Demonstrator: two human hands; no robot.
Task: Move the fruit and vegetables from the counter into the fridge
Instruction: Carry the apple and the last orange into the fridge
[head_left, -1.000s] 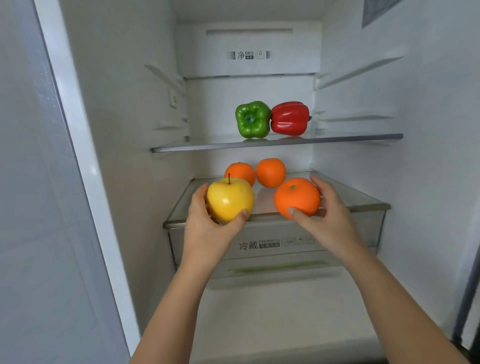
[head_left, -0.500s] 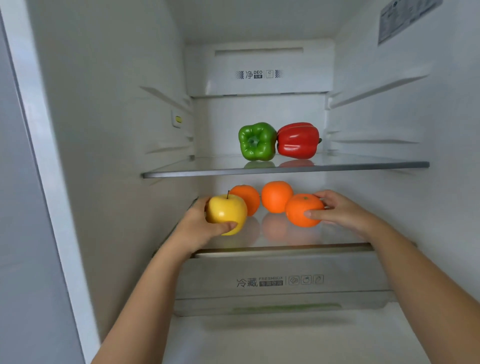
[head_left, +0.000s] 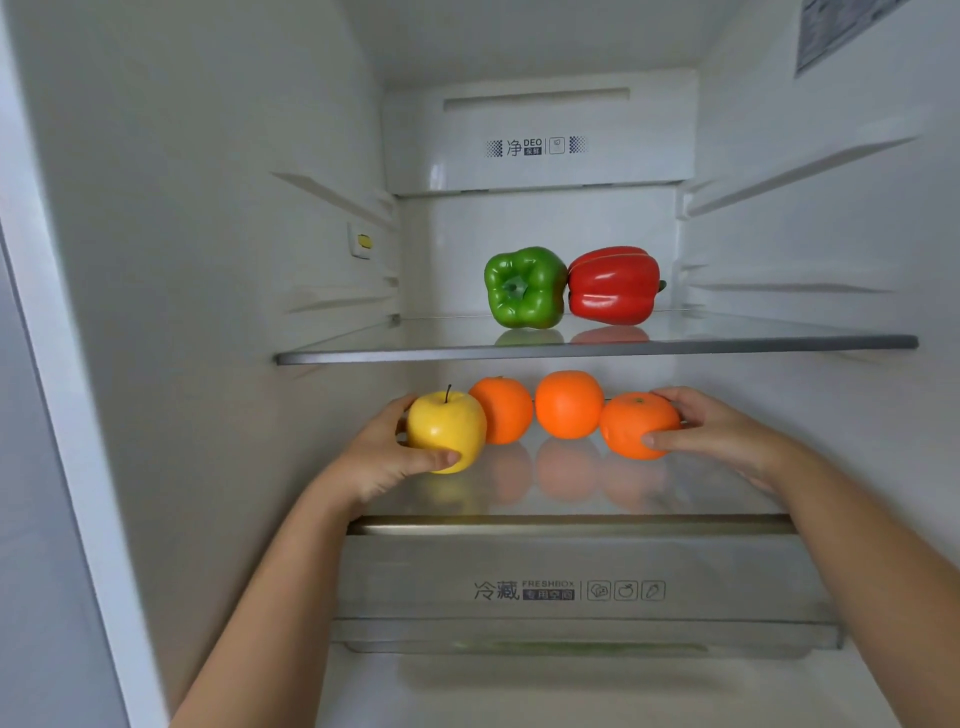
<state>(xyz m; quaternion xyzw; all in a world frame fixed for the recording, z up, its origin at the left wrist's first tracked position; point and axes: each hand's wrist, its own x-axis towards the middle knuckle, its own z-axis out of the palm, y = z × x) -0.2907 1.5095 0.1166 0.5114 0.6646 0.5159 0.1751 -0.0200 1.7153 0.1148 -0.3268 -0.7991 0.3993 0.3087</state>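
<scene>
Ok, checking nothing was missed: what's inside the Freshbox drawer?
The drawer front is frosted: only a faint greenish streak shows along its bottom edge. Its contents are hidden behind it.

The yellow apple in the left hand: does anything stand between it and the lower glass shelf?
Nothing visible does. The round yellow apple, gripped by the left hand, is at the lower glass shelf, with bare glass under it; the nearest round orange sits beside it.

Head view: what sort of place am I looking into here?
Most likely the inside of a household fridge: a clear glass shelf holding a green bell pepper and red bell pepper, ribbed white side walls, and a translucent drawer labelled FRESHBOX.
</scene>
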